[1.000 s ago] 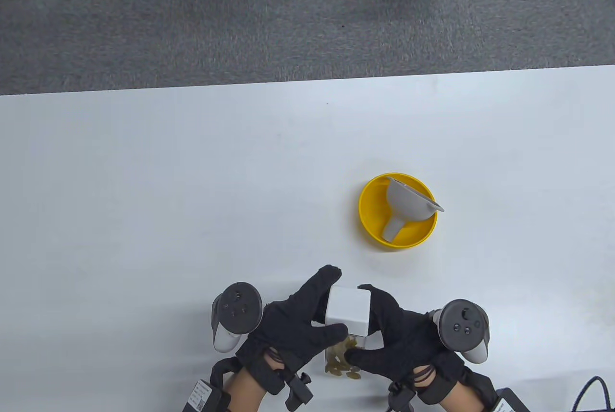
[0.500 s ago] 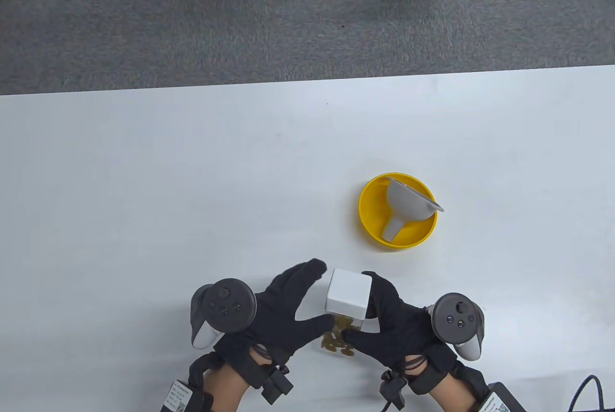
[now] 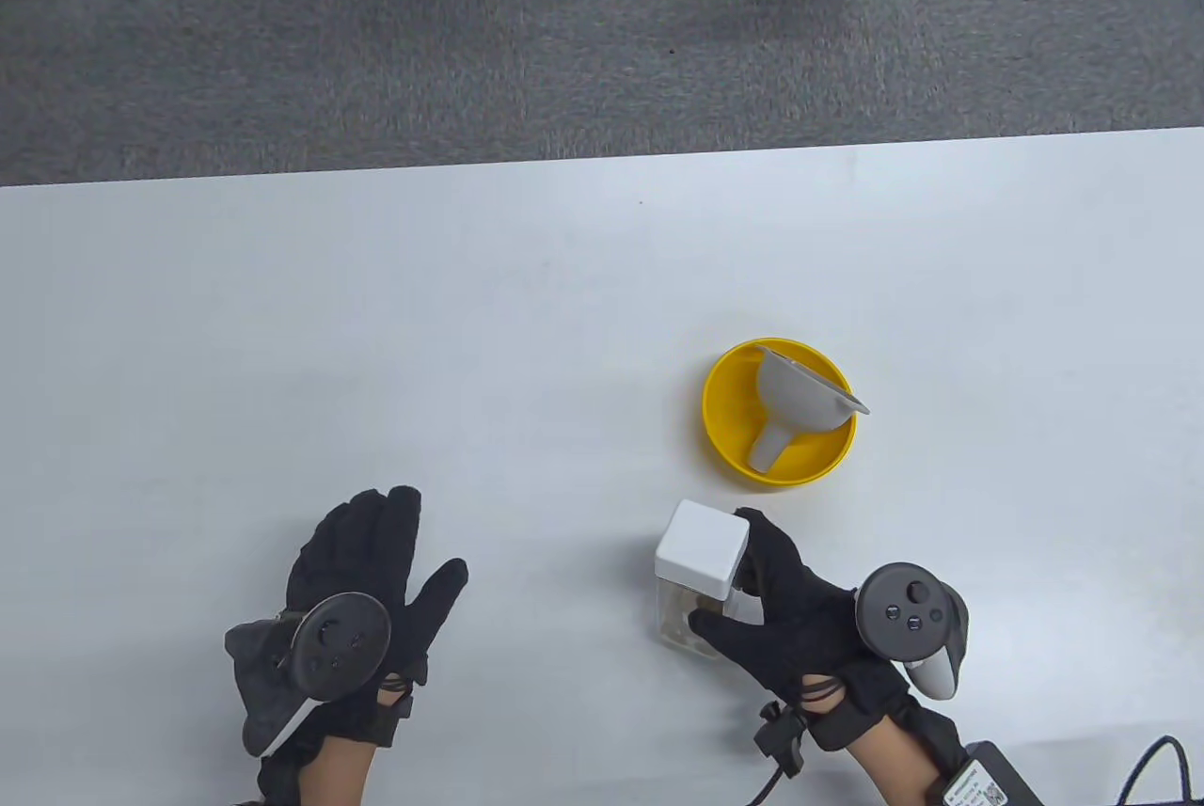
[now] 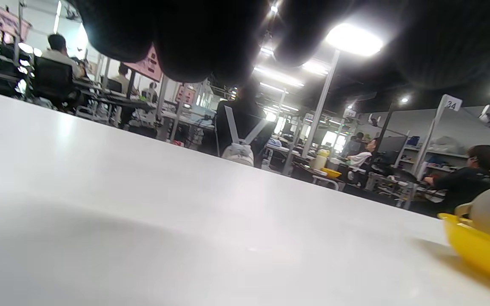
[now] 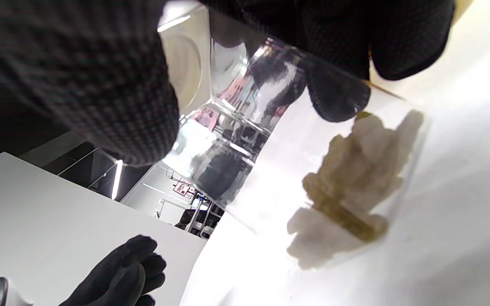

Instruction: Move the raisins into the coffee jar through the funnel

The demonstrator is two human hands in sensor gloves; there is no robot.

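Near edge: right hand [image 3: 800, 623] grips the lidded raisin jar [image 3: 698, 576], fingers wrapped round it; left hand [image 3: 362, 561] flat, fingers spread, holding nothing. Looks like the wrap-up step; next, let go without tipping it. Funnel [image 3: 798, 397] lies in the yellow bowl [image 3: 724, 430].

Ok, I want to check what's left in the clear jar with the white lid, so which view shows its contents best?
The right wrist view: the clear jar with the white lid fills the frame, yellowish raisins at its bottom. The table view shows mostly its lid, with the right hand gripping its body. The left wrist view misses it.
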